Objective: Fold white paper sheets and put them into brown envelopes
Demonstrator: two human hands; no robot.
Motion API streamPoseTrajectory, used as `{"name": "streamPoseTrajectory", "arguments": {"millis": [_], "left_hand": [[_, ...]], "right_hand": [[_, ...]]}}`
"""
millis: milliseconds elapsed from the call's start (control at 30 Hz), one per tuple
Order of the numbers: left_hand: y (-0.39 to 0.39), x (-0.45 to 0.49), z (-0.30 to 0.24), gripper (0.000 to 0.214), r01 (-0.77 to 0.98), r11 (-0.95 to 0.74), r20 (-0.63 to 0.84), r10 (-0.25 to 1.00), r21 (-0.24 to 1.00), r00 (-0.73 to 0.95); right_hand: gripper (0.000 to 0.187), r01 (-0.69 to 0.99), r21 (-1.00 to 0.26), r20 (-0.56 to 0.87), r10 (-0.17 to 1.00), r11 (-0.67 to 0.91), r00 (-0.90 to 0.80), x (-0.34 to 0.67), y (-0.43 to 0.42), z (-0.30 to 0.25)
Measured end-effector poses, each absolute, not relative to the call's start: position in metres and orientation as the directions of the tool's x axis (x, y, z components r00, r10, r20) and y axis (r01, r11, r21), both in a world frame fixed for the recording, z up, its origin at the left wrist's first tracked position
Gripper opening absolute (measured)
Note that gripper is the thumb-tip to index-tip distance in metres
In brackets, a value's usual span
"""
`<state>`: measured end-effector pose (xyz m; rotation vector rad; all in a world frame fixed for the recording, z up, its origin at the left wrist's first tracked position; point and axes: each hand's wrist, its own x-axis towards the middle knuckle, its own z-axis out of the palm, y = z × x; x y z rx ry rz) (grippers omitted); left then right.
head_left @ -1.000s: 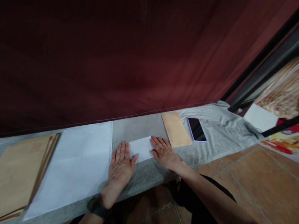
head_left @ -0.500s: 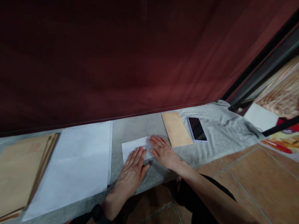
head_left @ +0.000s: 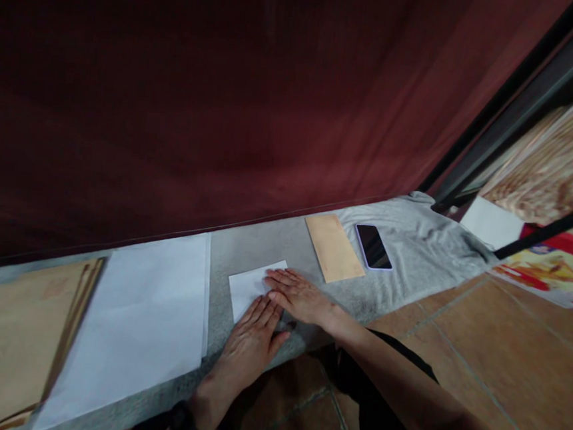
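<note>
A folded sheet of white paper (head_left: pixel 247 288) lies on the grey cloth in front of me. My left hand (head_left: pixel 253 339) rests flat on its near edge, fingers stretched out. Laid over the paper's right part is my right hand (head_left: pixel 299 296), also flat, its fingertips touching or just over those of the left. Both hands hide part of the sheet. Just right of my right hand sits a single brown envelope (head_left: pixel 334 247), with a phone (head_left: pixel 374 247) in a light purple case beyond it.
Larger white sheets (head_left: pixel 137 316) lie to the left, beside a stack of brown envelopes (head_left: pixel 20 332). Grey cloth (head_left: pixel 405 232) covers the narrow bench, which runs along a dark red wall (head_left: pixel 226 102). A dark metal frame (head_left: pixel 506 107) stands at the right, above the tiled floor (head_left: pixel 495 347).
My right hand has slid left across the folded paper toward my left hand, so their fingertips now meet. The left hand has shifted slightly toward me. The view has shifted a little.
</note>
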<state>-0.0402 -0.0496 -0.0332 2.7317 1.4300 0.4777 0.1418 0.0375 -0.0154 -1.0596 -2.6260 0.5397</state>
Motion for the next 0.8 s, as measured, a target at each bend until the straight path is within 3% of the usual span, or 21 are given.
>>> {"name": "streamPoseTrajectory", "arguments": {"millis": [433,633,800], "left_hand": [[-0.062,-0.034,-0.033,0.072,0.807,-0.574,0.222,0.813,0.139,0.539],[-0.058,-0.038,-0.046,0.073,0.886,-0.449,0.303,0.865,0.114,0.4],[-0.048,-0.05,-0.05,0.074,0.937,-0.33,0.289,0.913,0.114,0.286]], "right_hand": [[0.05,0.704,-0.265,0.124,0.747,0.659,-0.653,0.129,0.047,-0.025],[0.054,0.732,-0.245,0.145,0.77,0.636,-0.621,0.133,0.039,-0.028],[0.057,0.755,-0.23,0.141,0.789,0.614,-0.599,0.14,0.036,-0.03]]}}
